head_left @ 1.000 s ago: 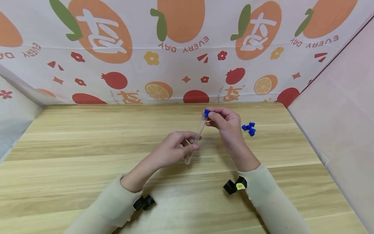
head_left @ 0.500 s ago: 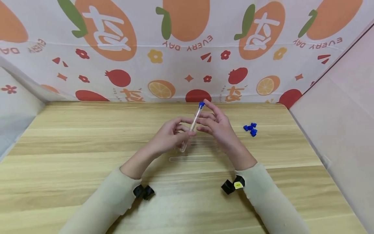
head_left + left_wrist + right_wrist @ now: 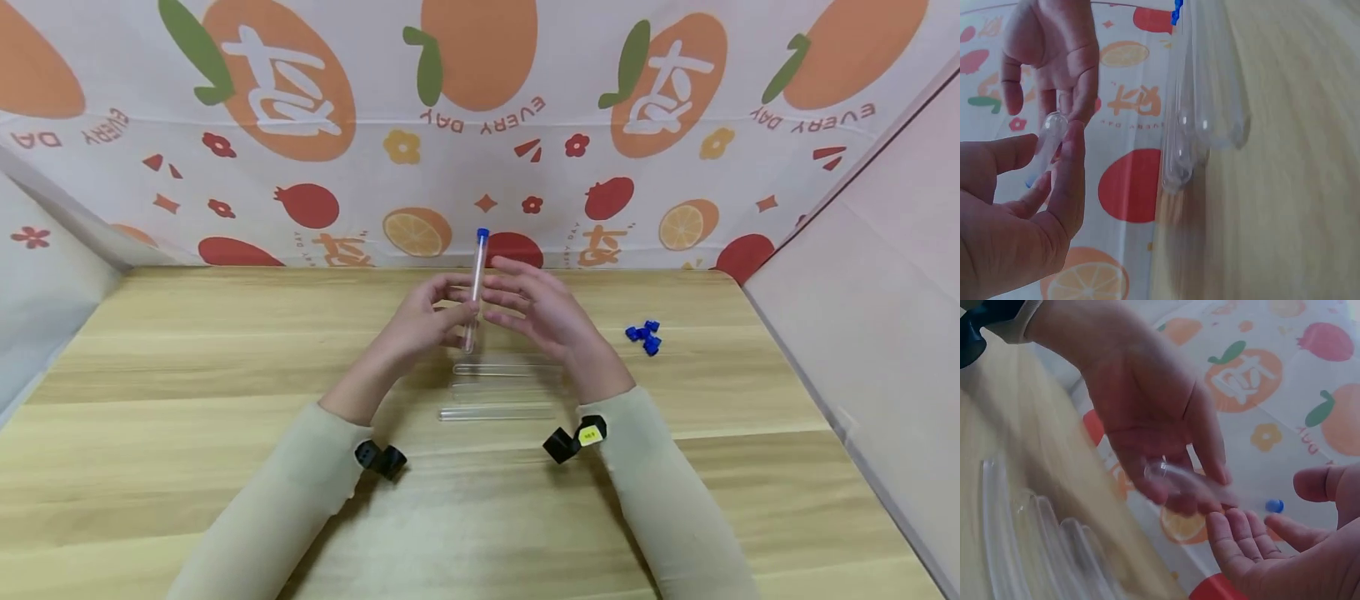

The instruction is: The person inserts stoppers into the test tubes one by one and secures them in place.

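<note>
A clear test tube (image 3: 478, 271) with a blue cap (image 3: 483, 232) stands nearly upright above the table, cap end up. My left hand (image 3: 420, 318) pinches its lower part between thumb and fingers. To the tube's right, my right hand (image 3: 551, 321) has its fingers extended and spread, their tips close to the tube; whether they touch it is unclear. In the left wrist view the tube's rounded bottom (image 3: 1055, 122) points at the camera. The right wrist view shows my left hand (image 3: 1147, 406) around the tube and the blue cap (image 3: 1275, 505) near my right fingers.
Several clear test tubes (image 3: 495, 413) lie side by side on the wooden table (image 3: 225, 483), below the hands. A small cluster of blue caps (image 3: 645, 336) lies to the right. A fruit-printed cloth (image 3: 360, 92) hangs behind the table.
The right fingers have let go of the cap and spread beside the tube. The left hand has moved up and left with the tube, which now stands more upright.
</note>
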`<action>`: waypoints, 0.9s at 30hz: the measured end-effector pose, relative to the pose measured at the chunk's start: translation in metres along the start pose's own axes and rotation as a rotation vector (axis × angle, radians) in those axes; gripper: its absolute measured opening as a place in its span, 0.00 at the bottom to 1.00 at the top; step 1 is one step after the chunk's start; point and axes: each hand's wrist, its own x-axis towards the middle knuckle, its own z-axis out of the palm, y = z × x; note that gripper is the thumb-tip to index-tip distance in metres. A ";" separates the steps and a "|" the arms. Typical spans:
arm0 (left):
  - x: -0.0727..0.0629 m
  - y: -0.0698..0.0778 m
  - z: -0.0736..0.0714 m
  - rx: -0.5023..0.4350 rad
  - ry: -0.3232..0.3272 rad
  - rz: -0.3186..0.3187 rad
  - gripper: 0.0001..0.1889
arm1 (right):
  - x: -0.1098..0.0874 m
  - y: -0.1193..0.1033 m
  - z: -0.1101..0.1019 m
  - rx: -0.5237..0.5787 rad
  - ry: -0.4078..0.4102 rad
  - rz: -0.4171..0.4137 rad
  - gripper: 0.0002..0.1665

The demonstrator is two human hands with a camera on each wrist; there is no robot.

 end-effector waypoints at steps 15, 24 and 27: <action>0.012 -0.008 -0.024 0.083 -0.012 -0.020 0.21 | 0.013 0.015 0.005 -0.090 -0.059 0.057 0.22; 0.012 -0.008 -0.027 0.085 -0.014 -0.041 0.22 | 0.015 0.019 0.007 -0.102 -0.079 0.057 0.23; 0.013 -0.008 -0.028 0.091 -0.010 -0.057 0.22 | 0.015 0.019 0.008 -0.095 -0.074 0.061 0.24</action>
